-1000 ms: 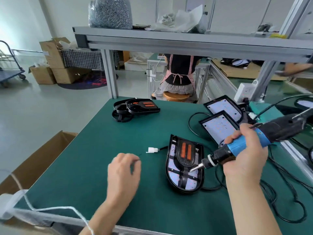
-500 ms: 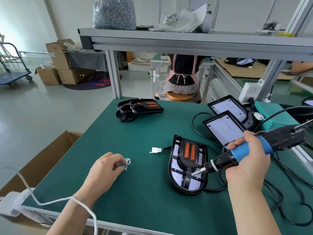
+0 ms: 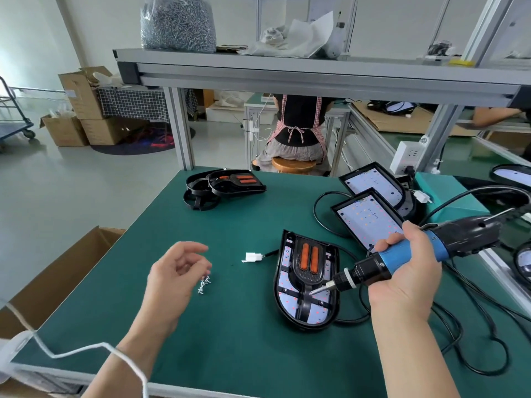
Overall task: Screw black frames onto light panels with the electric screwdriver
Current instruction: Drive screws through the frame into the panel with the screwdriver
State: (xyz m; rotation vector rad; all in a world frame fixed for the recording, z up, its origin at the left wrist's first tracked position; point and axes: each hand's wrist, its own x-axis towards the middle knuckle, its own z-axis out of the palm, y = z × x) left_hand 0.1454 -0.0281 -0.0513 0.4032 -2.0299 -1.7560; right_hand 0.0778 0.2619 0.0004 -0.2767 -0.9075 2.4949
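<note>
A light panel [image 3: 290, 301] with a black frame [image 3: 306, 278] and two orange inserts lies on the green table [image 3: 244, 340]. My right hand [image 3: 408, 277] grips the blue and black electric screwdriver [image 3: 402, 255], its bit just above the frame's lower part. My left hand [image 3: 175, 277] hovers with loosely curled fingers and holds nothing; a small pile of screws [image 3: 204, 285] lies on the table at its fingertips. A white connector [image 3: 253, 257] lies left of the panel.
Two bare light panels [image 3: 370, 216] lie at the back right among black cables [image 3: 474, 326]. Spare black frames [image 3: 224, 185] are stacked at the table's far edge. A cardboard box [image 3: 57, 277] stands left of the table. A person sits beyond it.
My left hand has let go of the screws, which now lie on the table, and its fingers have spread. The screwdriver has stayed over the frame.
</note>
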